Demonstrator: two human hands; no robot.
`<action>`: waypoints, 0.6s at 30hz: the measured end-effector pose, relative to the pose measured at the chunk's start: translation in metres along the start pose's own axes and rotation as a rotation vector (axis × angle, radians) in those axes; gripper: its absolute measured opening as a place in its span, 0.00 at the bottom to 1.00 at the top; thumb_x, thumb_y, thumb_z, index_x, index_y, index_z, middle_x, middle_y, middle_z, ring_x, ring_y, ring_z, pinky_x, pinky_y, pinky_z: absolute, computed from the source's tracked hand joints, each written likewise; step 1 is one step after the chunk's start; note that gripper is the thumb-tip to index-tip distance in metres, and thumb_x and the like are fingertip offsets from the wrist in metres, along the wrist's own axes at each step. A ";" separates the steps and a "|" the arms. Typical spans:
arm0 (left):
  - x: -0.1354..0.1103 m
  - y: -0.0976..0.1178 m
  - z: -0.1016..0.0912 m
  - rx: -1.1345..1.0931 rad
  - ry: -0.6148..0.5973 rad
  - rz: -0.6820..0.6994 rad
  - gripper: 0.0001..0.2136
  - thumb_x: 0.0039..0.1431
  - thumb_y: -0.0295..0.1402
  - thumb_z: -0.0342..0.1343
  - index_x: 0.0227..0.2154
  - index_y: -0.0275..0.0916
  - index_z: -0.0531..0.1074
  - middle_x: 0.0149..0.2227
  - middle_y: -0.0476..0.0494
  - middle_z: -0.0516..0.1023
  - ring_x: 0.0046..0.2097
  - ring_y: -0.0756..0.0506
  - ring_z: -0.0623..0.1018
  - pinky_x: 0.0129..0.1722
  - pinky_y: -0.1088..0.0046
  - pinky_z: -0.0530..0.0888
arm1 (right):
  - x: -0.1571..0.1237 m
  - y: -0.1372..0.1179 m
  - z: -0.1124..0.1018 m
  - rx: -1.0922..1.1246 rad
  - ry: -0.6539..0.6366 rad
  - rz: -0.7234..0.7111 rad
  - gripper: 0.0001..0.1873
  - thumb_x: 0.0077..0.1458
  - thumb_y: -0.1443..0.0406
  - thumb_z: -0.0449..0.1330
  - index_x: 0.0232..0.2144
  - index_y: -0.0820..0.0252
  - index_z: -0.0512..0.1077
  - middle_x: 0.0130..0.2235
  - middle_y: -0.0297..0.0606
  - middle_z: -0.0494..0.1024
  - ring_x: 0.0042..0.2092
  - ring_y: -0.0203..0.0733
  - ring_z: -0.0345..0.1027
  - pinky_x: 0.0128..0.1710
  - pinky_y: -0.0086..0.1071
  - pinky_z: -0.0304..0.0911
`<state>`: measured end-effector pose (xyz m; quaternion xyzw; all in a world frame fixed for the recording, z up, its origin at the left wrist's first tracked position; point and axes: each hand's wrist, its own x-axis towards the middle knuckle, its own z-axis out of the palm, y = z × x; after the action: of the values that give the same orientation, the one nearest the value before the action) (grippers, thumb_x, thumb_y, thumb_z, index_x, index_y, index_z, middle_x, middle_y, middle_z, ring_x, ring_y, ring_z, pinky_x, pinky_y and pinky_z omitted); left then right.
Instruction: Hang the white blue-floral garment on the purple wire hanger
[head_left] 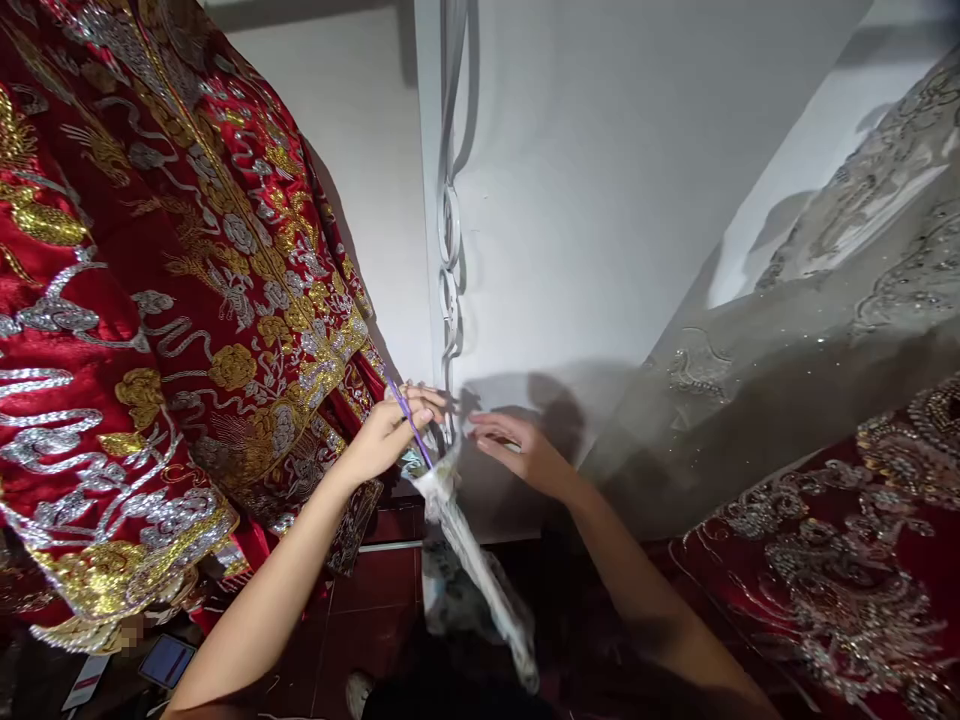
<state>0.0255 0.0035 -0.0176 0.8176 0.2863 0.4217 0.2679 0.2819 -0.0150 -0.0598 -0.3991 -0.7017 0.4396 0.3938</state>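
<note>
My left hand [397, 428] is in the middle of the view, its fingers curled towards the wall. A thin purple strip [409, 415], like a stick or cord, slants across its thumb and fingers down to a bunched white cloth [437, 487]. My right hand [523, 452] is just to the right, thumb and fingertips brought close together near the cloth's upper edge. Whatever lies between those fingertips is too small to make out. The cloth looks thin and crumpled, and hangs down in a long twisted tail in front of my body.
Red garments [247, 230] with gold and silver embroidery hang at the left. A white metal rail with rings [449, 225] runs down the wall [570, 200]. At the right hang a beaded sheer dress [705, 370] and beaded red fabric [847, 560]. A phone [166, 661] lies low at the left.
</note>
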 end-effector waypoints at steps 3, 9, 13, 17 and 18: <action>0.004 0.010 0.013 -0.123 -0.162 0.017 0.12 0.67 0.39 0.52 0.39 0.42 0.80 0.52 0.39 0.79 0.63 0.39 0.69 0.67 0.52 0.56 | 0.015 0.030 0.005 -0.016 0.187 -0.070 0.31 0.60 0.53 0.60 0.63 0.51 0.63 0.64 0.41 0.66 0.62 0.50 0.62 0.61 0.43 0.58; 0.017 0.021 0.032 -0.532 -0.180 0.016 0.08 0.58 0.39 0.63 0.33 0.40 0.81 0.48 0.37 0.82 0.64 0.35 0.68 0.64 0.48 0.62 | 0.041 0.045 -0.010 0.163 0.152 -0.143 0.29 0.59 0.47 0.59 0.58 0.50 0.70 0.61 0.40 0.70 0.61 0.50 0.63 0.60 0.41 0.60; 0.021 0.018 0.039 -0.740 -0.021 -0.075 0.10 0.54 0.40 0.67 0.30 0.38 0.79 0.49 0.36 0.81 0.58 0.33 0.75 0.59 0.48 0.69 | 0.027 0.043 -0.032 0.229 0.074 -0.005 0.15 0.52 0.51 0.66 0.26 0.56 0.76 0.30 0.36 0.78 0.35 0.43 0.71 0.37 0.32 0.68; 0.010 0.006 0.036 -0.644 0.275 -0.204 0.16 0.58 0.43 0.64 0.43 0.36 0.76 0.52 0.36 0.78 0.53 0.38 0.79 0.56 0.52 0.73 | -0.010 0.044 -0.061 0.361 0.172 0.107 0.19 0.48 0.54 0.69 0.19 0.59 0.70 0.19 0.30 0.69 0.20 0.33 0.59 0.20 0.27 0.56; 0.002 0.001 0.034 -0.593 0.330 -0.229 0.16 0.61 0.42 0.61 0.46 0.35 0.75 0.51 0.36 0.78 0.51 0.40 0.79 0.54 0.53 0.74 | -0.018 0.043 -0.070 0.402 0.228 0.121 0.18 0.48 0.53 0.69 0.22 0.59 0.72 0.20 0.31 0.71 0.20 0.34 0.61 0.19 0.27 0.57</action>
<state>0.0550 -0.0023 -0.0328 0.5876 0.2809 0.5801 0.4892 0.3608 0.0021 -0.0823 -0.4011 -0.5259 0.5452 0.5150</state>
